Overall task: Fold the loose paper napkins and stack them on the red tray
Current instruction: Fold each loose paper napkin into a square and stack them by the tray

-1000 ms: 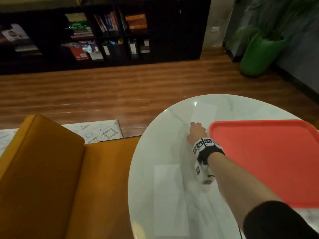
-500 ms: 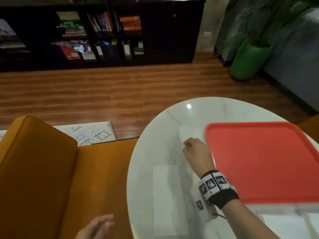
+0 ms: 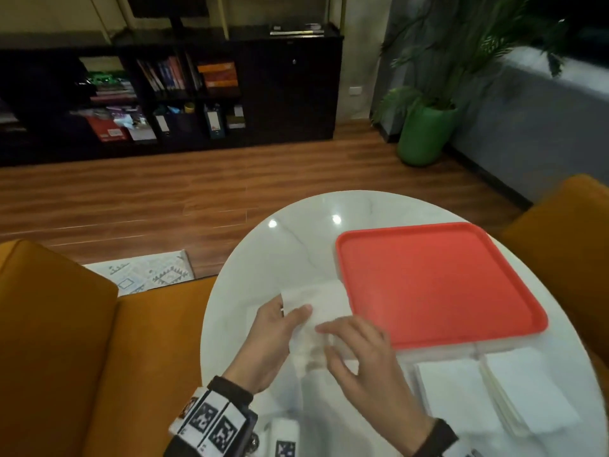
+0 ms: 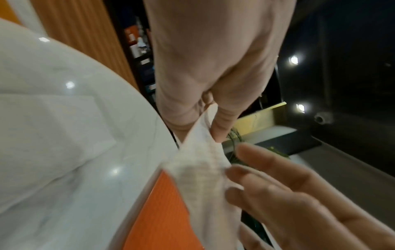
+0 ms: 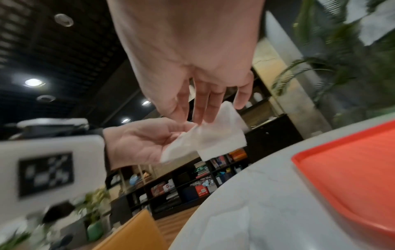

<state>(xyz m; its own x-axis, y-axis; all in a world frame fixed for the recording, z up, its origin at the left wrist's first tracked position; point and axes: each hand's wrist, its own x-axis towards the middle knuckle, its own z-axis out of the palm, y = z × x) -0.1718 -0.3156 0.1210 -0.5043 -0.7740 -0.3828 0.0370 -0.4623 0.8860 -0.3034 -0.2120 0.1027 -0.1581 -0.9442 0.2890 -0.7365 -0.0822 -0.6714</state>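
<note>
A loose white napkin [image 3: 318, 306] hangs crumpled above the white round table [image 3: 283, 255], just left of the red tray [image 3: 438, 285]. My left hand [image 3: 293, 310] pinches its near edge between thumb and fingers; the left wrist view shows this pinch on the napkin [image 4: 203, 169] clearly. My right hand [image 3: 324, 341] has its straight, spread fingers [image 4: 267, 177] lying against the napkin's other side. In the right wrist view the napkin [image 5: 215, 137] drapes from my left hand [image 5: 138, 143] under my right fingertips [image 5: 200, 115]. The tray [image 5: 352, 169] holds nothing.
Two stacks of white napkins [image 3: 454, 394] lie at the table's near right, by the tray's front edge. Another flat napkin [image 4: 53, 121] lies on the table below my hands. Orange seats [image 3: 66, 341] flank the table. A green plant pot [image 3: 425, 133] stands on the floor beyond.
My right hand drew the napkin back from the far side by the tray and lifted it. My left hand came up from below and took hold of it.
</note>
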